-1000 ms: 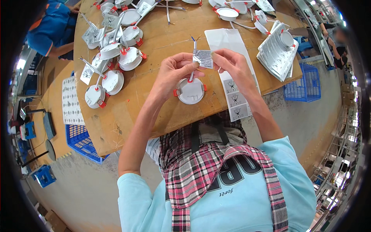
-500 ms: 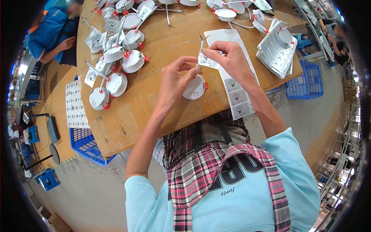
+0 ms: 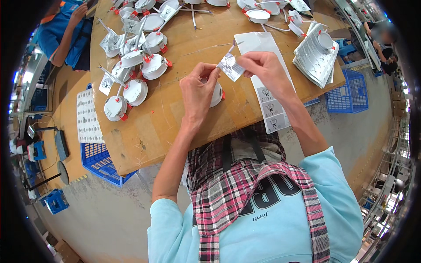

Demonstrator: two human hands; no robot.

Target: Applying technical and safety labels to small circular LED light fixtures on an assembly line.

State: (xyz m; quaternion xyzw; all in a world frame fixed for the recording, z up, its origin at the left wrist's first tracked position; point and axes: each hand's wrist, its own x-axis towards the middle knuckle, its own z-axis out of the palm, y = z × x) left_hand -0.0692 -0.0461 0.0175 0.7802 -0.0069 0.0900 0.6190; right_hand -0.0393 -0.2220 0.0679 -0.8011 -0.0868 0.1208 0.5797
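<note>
Over the bench [image 3: 188, 120], the left hand [image 3: 197, 90] had shifted slightly leftward since the earlier frame, covering more of the white round lamp [image 3: 216, 96], and the label [image 3: 231, 68] had turned to a slant. The hands were apart, but near each other: the left was pinched on the cable [image 3: 231, 48] at the label's edge, while the right hand [image 3: 264, 70] had its fingertips at the upper right edge; I could not tell whether they gripped it. The lamp seemed to lie on the bench before the person, partly hidden. A strong pull might have dragged the lamp; a cable rolling between the left fingers might have set the label crooked, and uneven pressing might have creased it. The lamp, being round, showed no clear long axis; the cable pointed away and rightward; the label's longer axis sloped down to the right.
</note>
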